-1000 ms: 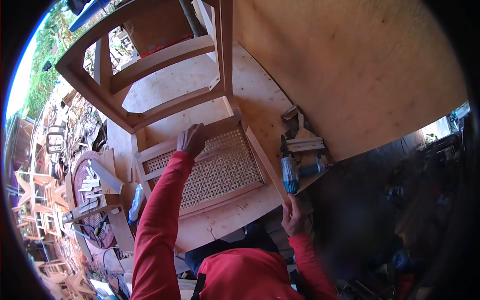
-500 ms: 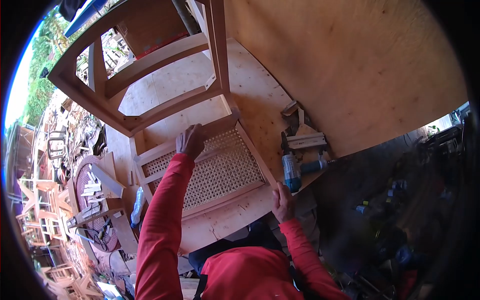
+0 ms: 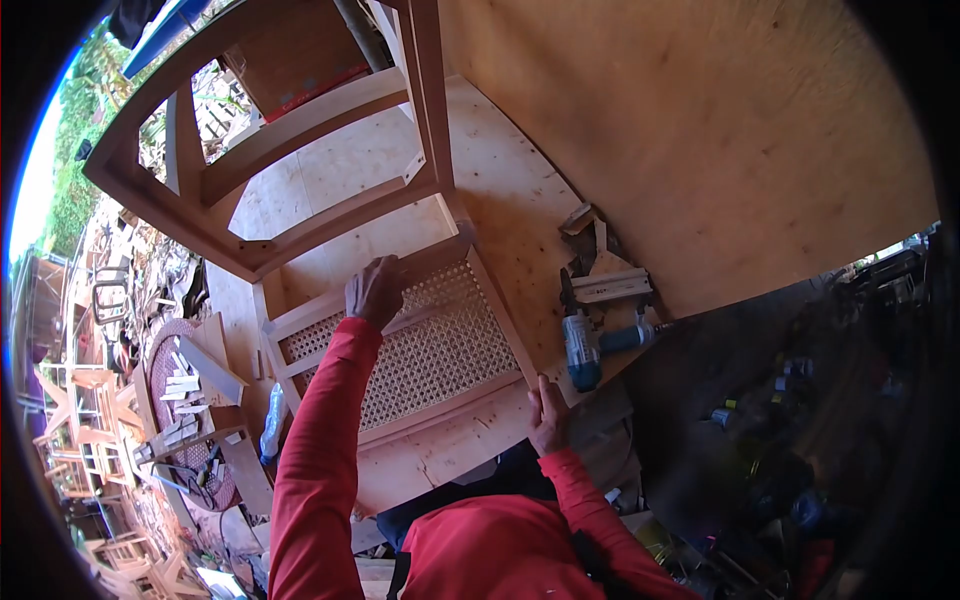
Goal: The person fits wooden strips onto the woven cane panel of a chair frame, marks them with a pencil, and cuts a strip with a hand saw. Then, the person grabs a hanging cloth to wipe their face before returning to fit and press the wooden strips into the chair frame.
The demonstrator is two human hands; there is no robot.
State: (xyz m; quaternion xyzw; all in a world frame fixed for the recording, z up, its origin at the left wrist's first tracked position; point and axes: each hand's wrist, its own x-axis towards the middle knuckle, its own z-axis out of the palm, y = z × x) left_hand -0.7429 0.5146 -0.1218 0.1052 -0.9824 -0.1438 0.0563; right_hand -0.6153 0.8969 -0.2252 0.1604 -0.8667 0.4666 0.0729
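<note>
A bare wooden chair (image 3: 268, 258) lies tipped over on the plywood worktop, its legs and seat frame rising at the far left. Woven cane panel (image 3: 440, 340) fills the framed part nearest me. My left hand (image 3: 375, 292) is closed on the rail along the panel's far side, its fingertips partly hidden. At the near right corner, my right hand (image 3: 548, 418) has its fingers closed on the end of the frame. A teal and grey nail gun (image 3: 582, 350) rests on the worktop just beyond my right hand, touched by neither hand.
Wood offcuts (image 3: 603, 255) lie behind the nail gun. A large plywood sheet (image 3: 700, 150) stands at the right. Left of the worktop (image 3: 440, 450) are a plastic bottle (image 3: 272, 420) and a round woven piece (image 3: 170, 360) with wood scraps. Dark clutter covers the right-hand floor.
The chair has shifted slightly left, towards me at its near right corner. My right hand has moved left and nearer with that corner; my left hand stays on the rail.
</note>
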